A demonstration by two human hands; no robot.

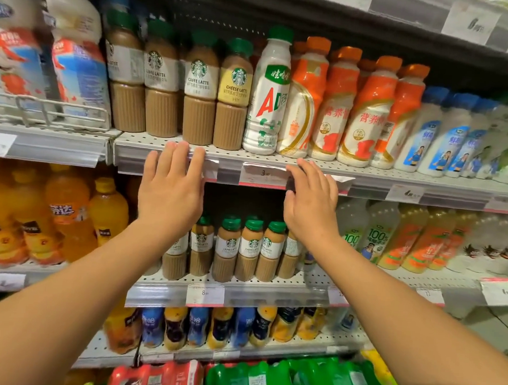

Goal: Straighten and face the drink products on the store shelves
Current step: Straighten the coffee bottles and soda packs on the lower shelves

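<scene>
So this is a chilled drinks aisle, white perforated metal shelves stacked one over another with clear price strips along the front edges. The upper shelf (279, 161) carries a row of coffee bottles (200, 91) with green caps, labels mostly facing out, the one at the far left turned a bit sideways. Right beside them stands a taller white bottle (267, 94) with a green cap, then a run of orange-capped bottles (337, 105) that lean slightly and touch each other. Further right are blue-capped milk bottles (437, 133), blurry out at the edge.

Both hands are up at the front lip of that shelf. The left hand (170, 186) has its fingers straight and together, tips resting on the shelf edge just under the coffee bottles, holding nothing. The right hand (312, 196) is spread flat too, fingers loose, over the price tag (263, 175) strip below the orange bottles, nothing gripped.

The shelf below has smaller coffee bottles (228, 247) set back from the edge, so there's a dark gap above them between the two arms. Orange soda bottles (64, 218) sit to the left, juice bottles (375, 240) to the right. Down low, red and green shrink-wrapped packs (263, 382). A wire divider (60, 112) fences off the big milk bottles at upper left.
</scene>
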